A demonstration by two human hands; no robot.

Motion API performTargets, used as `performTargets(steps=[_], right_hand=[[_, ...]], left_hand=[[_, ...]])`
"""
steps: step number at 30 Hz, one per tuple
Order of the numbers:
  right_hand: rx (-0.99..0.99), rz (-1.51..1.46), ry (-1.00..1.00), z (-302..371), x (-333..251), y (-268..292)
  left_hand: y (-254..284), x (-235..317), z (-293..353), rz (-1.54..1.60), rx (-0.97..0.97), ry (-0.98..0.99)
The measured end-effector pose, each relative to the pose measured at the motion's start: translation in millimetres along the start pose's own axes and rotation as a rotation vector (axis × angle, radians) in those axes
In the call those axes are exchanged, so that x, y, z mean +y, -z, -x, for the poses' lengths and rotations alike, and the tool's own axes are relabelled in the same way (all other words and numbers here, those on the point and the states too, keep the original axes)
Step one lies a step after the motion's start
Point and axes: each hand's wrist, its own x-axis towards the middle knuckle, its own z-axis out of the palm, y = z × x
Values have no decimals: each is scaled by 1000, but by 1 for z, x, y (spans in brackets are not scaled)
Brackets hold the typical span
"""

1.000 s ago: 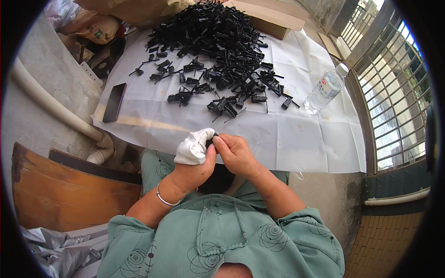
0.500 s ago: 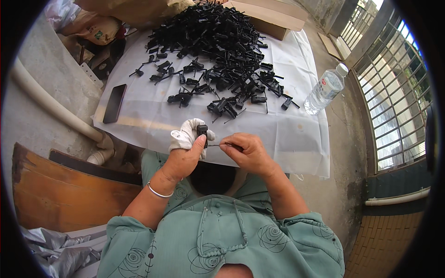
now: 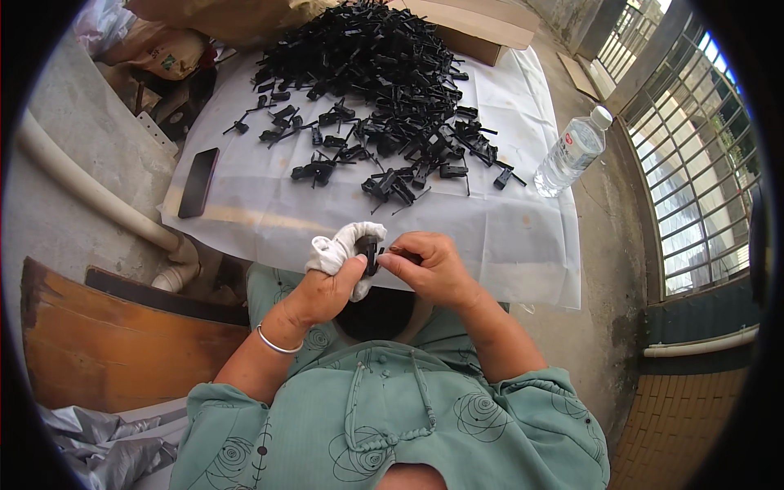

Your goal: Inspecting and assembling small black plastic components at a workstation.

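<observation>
My left hand [image 3: 331, 282], with a white cloth glove [image 3: 329, 251] covering its fingers but not the thumb, grips a small black plastic part [image 3: 371, 255]. Its thumb presses on the near side of the part. My right hand [image 3: 433, 268] is bare, and its thumb and forefinger are pinched together at the part's right side. What sits between those fingertips is mostly hidden. Beyond both hands, a large heap of similar black plastic parts [image 3: 359, 73] with thin arms covers the far middle of the table.
White plastic sheeting [image 3: 506, 237] covers the table [image 3: 261, 214]. A dark phone [image 3: 198, 183] lies at its left, a clear water bottle [image 3: 573, 153] stands at the right edge, and a cardboard box [image 3: 465, 28] is at the back. A wooden board [image 3: 122, 339] leans at lower left.
My right hand has come closer to the black part; the thin rod seen between them earlier no longer shows. The left hand has turned the part and shifted slightly right.
</observation>
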Motion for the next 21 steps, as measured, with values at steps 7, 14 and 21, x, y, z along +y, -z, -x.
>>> performTargets(steps=[7, 14, 21], right_hand=[[-41, -185, -214, -2, -6, -6], [-38, -33, -193, -4, -3, -22], [-101, -175, -192, -12, 15, -19]], left_hand=[[-3, 4, 4, 118, -60, -4], [-11, -12, -5, -629, 196, -417], [-4, -5, -1, -586, 168, -127]])
